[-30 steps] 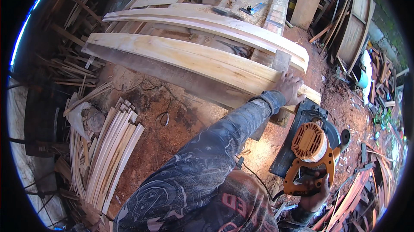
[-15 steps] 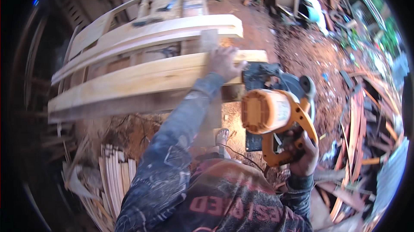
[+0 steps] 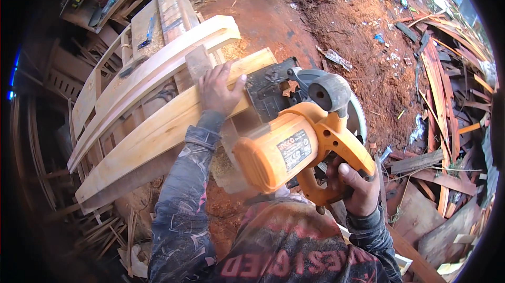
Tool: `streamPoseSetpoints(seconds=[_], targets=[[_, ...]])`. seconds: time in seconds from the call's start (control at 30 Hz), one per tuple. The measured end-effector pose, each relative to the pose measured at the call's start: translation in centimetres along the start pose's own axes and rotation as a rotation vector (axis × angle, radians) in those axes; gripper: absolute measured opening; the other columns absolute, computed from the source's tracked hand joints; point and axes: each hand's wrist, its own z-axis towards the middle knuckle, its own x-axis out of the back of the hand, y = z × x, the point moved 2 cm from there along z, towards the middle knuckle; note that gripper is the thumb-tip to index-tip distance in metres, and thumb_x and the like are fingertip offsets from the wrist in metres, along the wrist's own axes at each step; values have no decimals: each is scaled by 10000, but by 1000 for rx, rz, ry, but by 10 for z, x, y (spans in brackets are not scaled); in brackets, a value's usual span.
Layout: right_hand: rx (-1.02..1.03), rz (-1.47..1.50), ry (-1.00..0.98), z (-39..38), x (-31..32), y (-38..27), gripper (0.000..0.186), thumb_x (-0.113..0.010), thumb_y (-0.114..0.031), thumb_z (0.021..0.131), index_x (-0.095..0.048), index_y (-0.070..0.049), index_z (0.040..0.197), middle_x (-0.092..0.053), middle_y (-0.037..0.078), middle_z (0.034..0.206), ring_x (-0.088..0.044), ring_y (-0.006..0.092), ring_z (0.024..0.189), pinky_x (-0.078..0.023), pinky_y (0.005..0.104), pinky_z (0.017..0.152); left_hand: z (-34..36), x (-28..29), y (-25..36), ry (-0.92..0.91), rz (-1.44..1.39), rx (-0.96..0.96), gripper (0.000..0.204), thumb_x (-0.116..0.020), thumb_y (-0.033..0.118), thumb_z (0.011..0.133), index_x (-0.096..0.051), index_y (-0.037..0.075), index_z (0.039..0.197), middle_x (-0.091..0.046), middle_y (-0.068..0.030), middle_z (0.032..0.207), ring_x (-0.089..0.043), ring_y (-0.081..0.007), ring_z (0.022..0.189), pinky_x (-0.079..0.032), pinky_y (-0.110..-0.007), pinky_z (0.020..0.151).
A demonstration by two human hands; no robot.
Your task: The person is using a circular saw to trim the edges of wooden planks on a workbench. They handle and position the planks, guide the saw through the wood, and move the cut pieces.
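My right hand (image 3: pixel 357 185) is closed round the rear handle of an orange circular saw (image 3: pixel 300 146). The saw's black base plate (image 3: pixel 263 88) lies against the right end of a pale wooden plank (image 3: pixel 163 117), and its round guard hides the blade's edge. On that plank, left of the saw, my left hand (image 3: pixel 220 89) holds the wood, fingers over the top and thumb apart. Its fingertips reach a greyish wood piece (image 3: pixel 199 61) behind the plank. Beyond lies another pale beam (image 3: pixel 158 48), roughly parallel to the first.
Pliers-like tool (image 3: pixel 164 93) between the beams; blue-handled tool (image 3: pixel 150 33) on the bench boards farther back. Long reddish offcuts (image 3: pixel 439 98) and scrap boards (image 3: pixel 447 220) litter the right side. Reddish soil (image 3: pixel 336 20) with sawdust and litter spreads ahead.
The view has turned, so the planks now slant more steeply and sit further left. The saw appears larger and nearer, still in my right hand. My left hand stays on the plank.
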Motion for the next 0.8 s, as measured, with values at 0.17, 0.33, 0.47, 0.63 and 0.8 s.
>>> streamPoseSetpoints(seconds=[0.17, 0.33, 0.47, 0.63, 0.8], targets=[[-51, 34, 15, -3, -1, -5, 186, -761, -114, 895, -690, 36, 980, -659, 44, 751, -563, 100, 590, -431, 263, 547, 3, -3, -10, 1, 16, -35, 590, -681, 438, 901, -621, 50, 1341, -672, -115, 1231, -580, -304, 1164, -354, -477, 1060], [-15, -9, 100, -7, 2, 1, 227, -759, -132, 889, -682, 44, 1010, -677, 56, 738, -596, 115, 602, -453, 255, 562, 2, -2, -7, 19, -19, -72, 573, -692, 406, 891, -611, 68, 1346, -671, -112, 1216, -578, -315, 1167, -353, -469, 1060], [-17, 8, 47, -2, 4, 2, 256, -748, -146, 893, -671, 61, 1021, -687, 73, 736, -602, 125, 581, -460, 261, 549, 4, 2, -1, 12, -24, -24, 538, -689, 389, 894, -617, 92, 1336, -669, -108, 1210, -581, -313, 1157, -356, -453, 1056], [-2, -26, 68, 9, 0, -3, 267, -744, -146, 889, -664, 72, 1021, -681, 80, 722, -601, 134, 568, -463, 265, 536, 4, 9, 2, -21, -38, -21, 549, -622, 410, 957, -619, 7, 1330, -655, -155, 1237, -565, -325, 1175, -353, -444, 1058], [-33, 33, 36, 9, 6, 0, 296, -759, -124, 868, -655, 73, 1063, -680, 81, 763, -619, 145, 604, -489, 271, 567, 4, 2, -2, -11, -32, -14, 527, -629, 395, 949, -630, 7, 1306, -658, -158, 1227, -565, -335, 1164, -362, -437, 1039]])
